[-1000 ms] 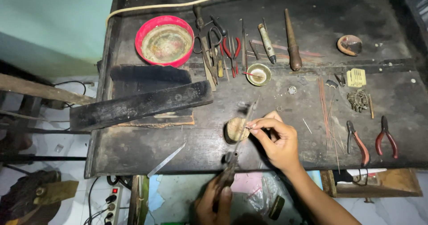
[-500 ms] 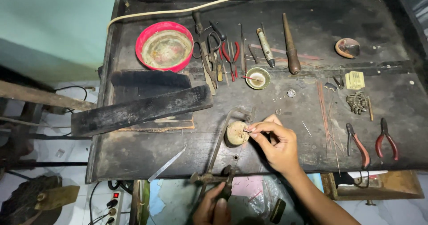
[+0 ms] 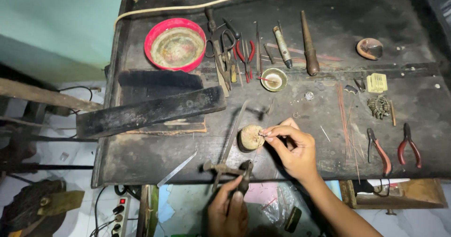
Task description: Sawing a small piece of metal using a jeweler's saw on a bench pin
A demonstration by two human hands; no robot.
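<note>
a small round pad (image 3: 251, 138), tan and rough on top with a darker side, sits on the dark workbench near its front edge. a tiny thin metal piece (image 3: 263, 134) rests at the pad's right rim, pinched between fingertips; it is too small to make out its shape. a dark, rusty metal hand tool (image 3: 229, 169) with a short crossbar lies across the front edge of the bench, just below the pad, its dark handle pointing down off the bench and held in a fist.
</note>
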